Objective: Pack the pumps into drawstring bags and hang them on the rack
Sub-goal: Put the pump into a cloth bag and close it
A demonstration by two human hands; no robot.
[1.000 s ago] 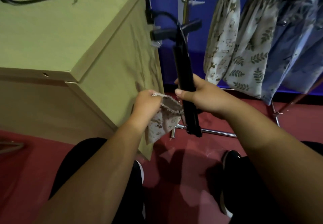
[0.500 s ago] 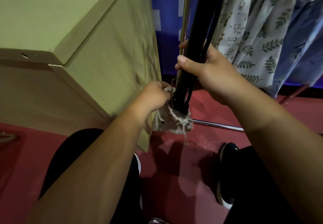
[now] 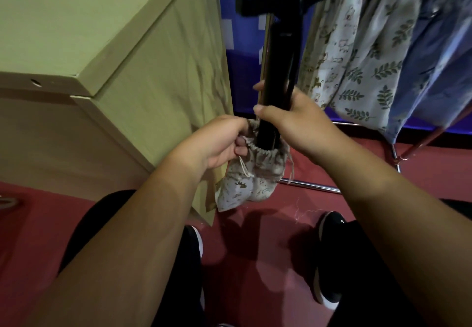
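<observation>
My right hand [image 3: 301, 125] gripped the pump [image 3: 277, 71] upright, its lower end inside the bag [image 3: 255, 173]; my left hand [image 3: 217, 142] pinched the bag's gathered rim.

Left hand [image 3: 217, 144] and right hand [image 3: 300, 125], fingers curled

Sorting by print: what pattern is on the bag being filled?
The drawstring bag is pale with small animal prints; head view.

Dim and warm, lit from overhead. Soft dark shadows pooled on the floor [image 3: 270, 245]. Hanging bags [image 3: 370, 71] slightly blurred; straight lines bowed toward the edges.
</observation>
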